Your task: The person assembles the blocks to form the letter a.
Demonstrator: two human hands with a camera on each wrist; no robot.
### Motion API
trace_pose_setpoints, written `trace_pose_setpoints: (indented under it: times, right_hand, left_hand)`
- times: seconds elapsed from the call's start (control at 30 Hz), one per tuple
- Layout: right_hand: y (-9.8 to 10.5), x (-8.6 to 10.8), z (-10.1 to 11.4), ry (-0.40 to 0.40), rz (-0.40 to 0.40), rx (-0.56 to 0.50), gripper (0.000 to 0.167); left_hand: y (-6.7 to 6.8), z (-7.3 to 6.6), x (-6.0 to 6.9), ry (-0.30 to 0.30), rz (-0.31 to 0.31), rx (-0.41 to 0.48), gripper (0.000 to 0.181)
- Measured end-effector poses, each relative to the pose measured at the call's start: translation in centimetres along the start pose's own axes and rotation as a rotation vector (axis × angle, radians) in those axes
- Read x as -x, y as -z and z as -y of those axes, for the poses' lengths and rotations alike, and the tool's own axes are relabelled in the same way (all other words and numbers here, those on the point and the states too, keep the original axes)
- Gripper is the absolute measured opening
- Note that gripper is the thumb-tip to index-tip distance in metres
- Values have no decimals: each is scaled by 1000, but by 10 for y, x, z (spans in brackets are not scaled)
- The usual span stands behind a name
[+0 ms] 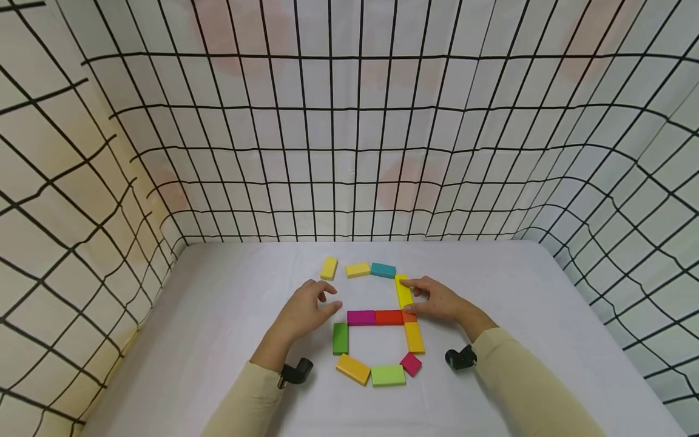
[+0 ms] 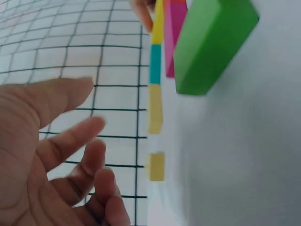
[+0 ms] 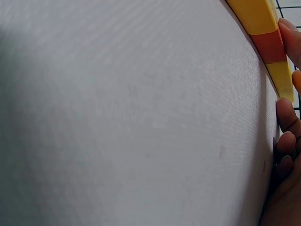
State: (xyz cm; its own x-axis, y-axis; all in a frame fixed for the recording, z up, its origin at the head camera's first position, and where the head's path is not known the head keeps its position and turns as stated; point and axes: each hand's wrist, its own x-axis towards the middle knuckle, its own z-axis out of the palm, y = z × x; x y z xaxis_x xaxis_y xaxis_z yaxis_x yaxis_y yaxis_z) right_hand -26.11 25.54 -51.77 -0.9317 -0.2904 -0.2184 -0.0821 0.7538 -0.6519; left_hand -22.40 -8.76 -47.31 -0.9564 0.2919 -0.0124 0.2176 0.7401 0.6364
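Note:
Flat coloured blocks form a figure on the white table. My right hand [image 1: 439, 300] reaches in from the right, its index fingertip touching the far part of a yellow block [image 1: 405, 296]. Its thumb touches around the orange-red block [image 1: 409, 317] at the yellow block's near end; the right wrist view shows this orange-red block [image 3: 269, 46] between two yellowish ones. My left hand [image 1: 301, 312] hovers left of the figure, fingers loosely bent and apart, holding nothing. Nearest to it are a magenta block [image 1: 361, 318] and a green block [image 1: 340, 338].
A red block [image 1: 389, 317] adjoins the magenta one. Below lie amber [image 1: 352, 369], lime [image 1: 388, 376], crimson [image 1: 411, 364] and orange-yellow [image 1: 414, 337] blocks. Farther back are a teal block [image 1: 383, 270] and two pale yellow ones, one separate [image 1: 329, 268]. Black wire mesh [image 1: 330, 149] encloses the table.

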Motion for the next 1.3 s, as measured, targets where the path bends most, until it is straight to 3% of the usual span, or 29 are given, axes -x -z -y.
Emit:
trace_pose_setpoints:
  times: [0.23, 0.4, 0.47, 0.67, 1.0, 1.3]
  right_hand:
    - [1, -5, 0, -10, 6, 13, 75]
    - [0, -5, 0, -7, 0, 9, 75]
    - [-1, -6, 0, -9, 1, 15, 75]
    - [0, -7, 1, 1, 1, 17, 74]
    - [0, -2, 0, -5, 1, -4, 74]
    - [-3, -3, -4, 5, -9, -5, 74]
  left_hand:
    - [3, 15, -46, 137, -104, 4, 43]
    - [-8, 25, -68, 262, -102, -5, 64]
    - [-11, 27, -72, 290, -104, -25, 64]
    - [-10, 35, -77, 291, -114, -36, 43]
    - [1, 48, -73, 324, -110, 71, 44]
    - [12, 59, -73, 331, -89, 93, 42]
